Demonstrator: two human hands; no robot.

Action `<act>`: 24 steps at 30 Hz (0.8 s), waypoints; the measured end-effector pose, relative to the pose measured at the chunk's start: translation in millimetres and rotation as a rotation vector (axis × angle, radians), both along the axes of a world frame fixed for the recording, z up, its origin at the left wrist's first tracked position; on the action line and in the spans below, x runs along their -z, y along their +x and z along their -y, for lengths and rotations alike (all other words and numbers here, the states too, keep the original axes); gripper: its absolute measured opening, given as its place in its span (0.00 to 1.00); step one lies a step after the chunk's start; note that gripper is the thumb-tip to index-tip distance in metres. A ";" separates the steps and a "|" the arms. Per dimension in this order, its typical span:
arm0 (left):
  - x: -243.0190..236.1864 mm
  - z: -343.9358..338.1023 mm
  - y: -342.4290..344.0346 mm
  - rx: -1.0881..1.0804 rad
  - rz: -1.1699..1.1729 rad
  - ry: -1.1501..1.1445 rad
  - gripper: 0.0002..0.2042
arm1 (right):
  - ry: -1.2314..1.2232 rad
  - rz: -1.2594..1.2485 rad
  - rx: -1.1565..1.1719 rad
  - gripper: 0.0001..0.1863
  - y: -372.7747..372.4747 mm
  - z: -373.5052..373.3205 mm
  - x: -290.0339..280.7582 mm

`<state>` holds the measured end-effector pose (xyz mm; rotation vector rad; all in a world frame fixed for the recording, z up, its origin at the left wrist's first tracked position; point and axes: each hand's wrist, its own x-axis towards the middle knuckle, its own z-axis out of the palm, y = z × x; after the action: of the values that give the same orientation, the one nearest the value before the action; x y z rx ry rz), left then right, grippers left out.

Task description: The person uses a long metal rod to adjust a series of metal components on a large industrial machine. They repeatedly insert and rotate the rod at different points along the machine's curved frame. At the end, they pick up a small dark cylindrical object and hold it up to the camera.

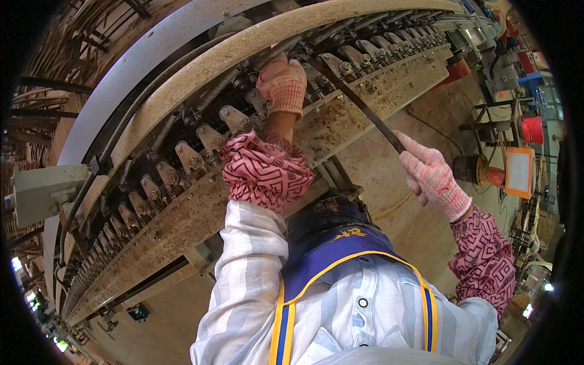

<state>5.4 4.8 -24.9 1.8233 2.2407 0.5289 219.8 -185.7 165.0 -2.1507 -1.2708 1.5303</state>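
My right hand (433, 175), in a pale pink knitted glove, grips the near end of a long dark metal bar (366, 111). The bar slants up and left, and its far end runs in among the fittings of a long machine (328, 129). My left hand (283, 86), gloved alike, reaches into the machine beside a row of metal brackets (233, 118). Its fingers are hidden behind the parts, so what they touch does not show. Brownish debris covers the machine's flat ledge below the brackets.
A curved tan rail (167, 82) and a ribbed hose (131, 129) run above the brackets. A grey box (48, 191) juts out at the left. On the right stand a dark bucket (471, 168), a red container (532, 129) and an orange-framed board (519, 173).
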 end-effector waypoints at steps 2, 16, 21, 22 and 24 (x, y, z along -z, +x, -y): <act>-6.7 7.1 1.1 0.106 -0.044 0.051 0.25 | -0.002 -0.010 0.006 0.27 -0.2 -0.4 -0.2; -45.3 -3.3 -1.1 -0.074 0.260 -0.451 0.28 | 0.021 0.074 -0.076 0.26 -5.3 -2.3 -8.5; -2.7 -19.4 -0.9 -0.090 0.261 -0.336 0.26 | -0.059 -0.003 -0.003 0.26 -16.2 -5.6 -19.8; 2.9 -20.4 1.5 -0.096 0.275 -0.321 0.26 | -0.063 -0.001 0.002 0.26 -18.2 -5.4 -22.4; 12.7 -14.6 3.6 -0.131 0.171 -0.083 0.15 | -0.070 -0.001 0.010 0.26 -22.1 -4.8 -26.4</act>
<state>9.1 19.5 -37.6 1.5383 2.2399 0.5816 197.7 -180.9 191.4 -2.1952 -1.2215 1.5937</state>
